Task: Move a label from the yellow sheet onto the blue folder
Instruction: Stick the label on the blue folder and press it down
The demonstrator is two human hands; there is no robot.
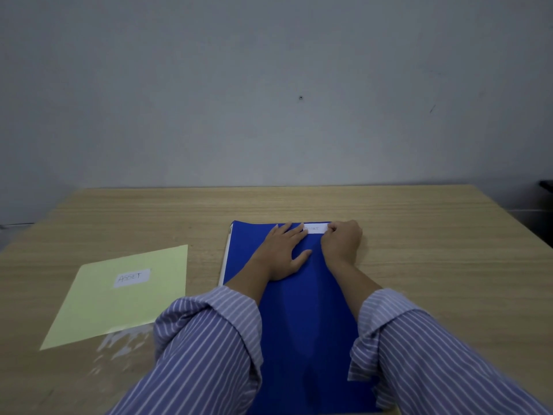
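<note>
A blue folder (302, 319) lies lengthwise on the wooden table in front of me. A white label (315, 228) with handwriting sits at the folder's far edge. My left hand (284, 253) lies flat on the folder, its fingers spread, with the fingertips touching the label's left end. My right hand (342, 239) is curled, its fingers pressing on the label's right end. To the left lies the yellow sheet (119, 307) with another white label (131, 277) reading "ASSET" stuck near its top.
The wooden table (434, 235) runs to a grey wall at the back. A scuffed whitish patch (122, 342) marks the table just below the yellow sheet. A dark object (546, 187) sits at the far right edge.
</note>
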